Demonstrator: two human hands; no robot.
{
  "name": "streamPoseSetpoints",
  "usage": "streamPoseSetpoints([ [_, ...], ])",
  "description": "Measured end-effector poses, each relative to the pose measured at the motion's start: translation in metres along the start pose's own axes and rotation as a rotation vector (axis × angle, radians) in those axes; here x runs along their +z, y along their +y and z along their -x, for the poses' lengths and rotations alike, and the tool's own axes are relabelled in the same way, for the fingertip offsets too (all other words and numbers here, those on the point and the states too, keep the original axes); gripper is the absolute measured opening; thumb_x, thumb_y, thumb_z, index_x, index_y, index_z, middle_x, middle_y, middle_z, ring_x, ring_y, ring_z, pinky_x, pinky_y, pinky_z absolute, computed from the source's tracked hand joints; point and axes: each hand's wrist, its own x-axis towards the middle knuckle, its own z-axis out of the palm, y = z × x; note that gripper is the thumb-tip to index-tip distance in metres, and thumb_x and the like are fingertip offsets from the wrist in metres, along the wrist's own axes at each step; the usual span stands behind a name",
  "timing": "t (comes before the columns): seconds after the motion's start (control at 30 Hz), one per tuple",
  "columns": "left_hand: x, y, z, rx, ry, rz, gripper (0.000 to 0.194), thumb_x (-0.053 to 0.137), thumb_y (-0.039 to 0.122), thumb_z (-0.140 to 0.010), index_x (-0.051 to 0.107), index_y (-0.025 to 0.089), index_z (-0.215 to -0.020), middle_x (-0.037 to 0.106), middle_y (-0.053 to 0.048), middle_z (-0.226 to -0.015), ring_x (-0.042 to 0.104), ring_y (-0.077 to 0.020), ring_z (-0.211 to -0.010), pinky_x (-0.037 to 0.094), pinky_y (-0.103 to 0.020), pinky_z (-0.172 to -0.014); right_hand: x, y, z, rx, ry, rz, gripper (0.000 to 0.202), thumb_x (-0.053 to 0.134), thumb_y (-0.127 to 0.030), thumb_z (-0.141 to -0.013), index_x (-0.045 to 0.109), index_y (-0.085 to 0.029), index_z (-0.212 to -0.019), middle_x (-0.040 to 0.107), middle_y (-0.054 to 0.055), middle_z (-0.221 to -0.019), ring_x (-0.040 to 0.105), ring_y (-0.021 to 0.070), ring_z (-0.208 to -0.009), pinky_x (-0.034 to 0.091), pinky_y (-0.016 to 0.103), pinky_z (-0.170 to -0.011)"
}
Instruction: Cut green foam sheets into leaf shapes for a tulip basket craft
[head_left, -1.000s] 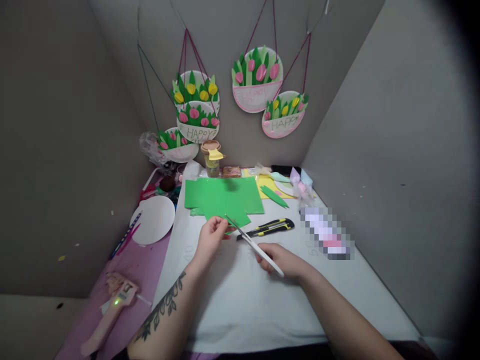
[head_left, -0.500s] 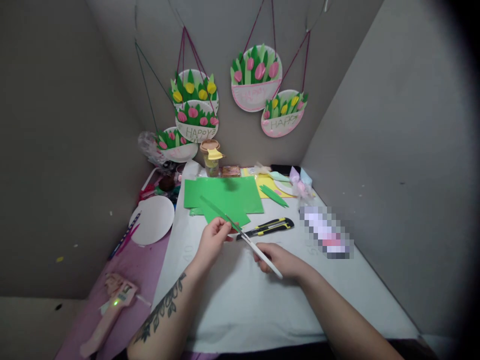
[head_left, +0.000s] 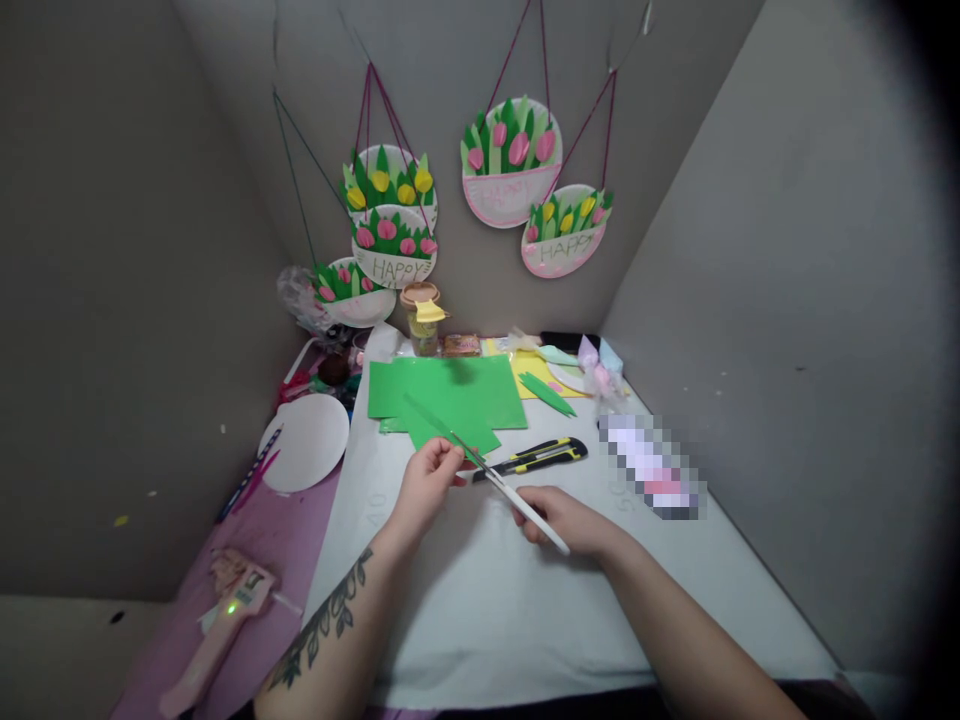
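White-handled scissors [head_left: 532,518] are in my right hand [head_left: 556,515], whose fingers are wrapped round the handles. The blades point up and left, reaching my left hand [head_left: 431,478]. Between the fingertips of my left hand is a small piece of green paper [head_left: 474,456] at the blades. Behind my hands lie overlapping green paper sheets [head_left: 457,390]. A black and yellow utility knife [head_left: 544,455] rests on the white cloth just beyond the scissors. Cut green leaf shapes [head_left: 546,393] lie to the right of the sheets.
At the left are a white paper plate [head_left: 307,440], pens and a pink glue gun [head_left: 225,630]. A lidded cup [head_left: 424,320] stands at the back, below hanging plate baskets [head_left: 512,185]. Piping bags [head_left: 596,365] and a blurred item [head_left: 652,465] lie right.
My right hand and the scissor handles have shifted very slightly to the right. The whole view has moved a little. My left hand keeps its pinch.
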Motion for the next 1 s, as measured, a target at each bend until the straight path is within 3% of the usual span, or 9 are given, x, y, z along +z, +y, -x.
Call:
streamPoseSetpoints([
  [0.23, -0.0035, -0.0002, -0.0033, 0.012, 0.064, 0.016, 0.033, 0.066, 0.047, -0.073, 0.052, 0.017, -0.076, 0.069, -0.005, -0.08, 0.068, -0.0194, -0.079, 0.049, -0.023, -0.058, -0.0038, 0.0005, 0.0028, 0.001, -0.001, 0.045, 0.012, 0.056, -0.016, -0.059, 0.054, -0.017, -0.071, 0.053, -0.004, -0.066, 0.043, 0.0105, -0.061, 0.032, 0.021, -0.053],
  [0.53, 0.0011, -0.0039, 0.0005, 0.043, -0.009, -0.006, 0.03, 0.063, 0.043, -0.076, 0.048, 0.018, -0.072, 0.072, -0.008, -0.09, 0.068, -0.0196, -0.083, 0.049, -0.024, -0.059, -0.0012, 0.0027, 0.0032, 0.009, 0.006, 0.073, 0.018, 0.06, -0.016, -0.06, 0.056, -0.018, -0.078, 0.054, -0.003, -0.071, 0.044, 0.0108, -0.064, 0.032, 0.02, -0.053],
  [1.0, 0.0019, -0.0019, 0.002, 0.045, -0.029, -0.027, 0.028, 0.062, 0.042, -0.077, 0.049, 0.018, -0.072, 0.072, -0.009, -0.091, 0.068, -0.0202, -0.084, 0.049, -0.024, -0.059, -0.0037, 0.0056, 0.002, -0.009, 0.016, 0.063, 0.011, 0.059, -0.017, -0.062, 0.054, -0.018, -0.071, 0.051, -0.004, -0.067, 0.042, 0.0102, -0.062, 0.031, 0.021, -0.053],
])
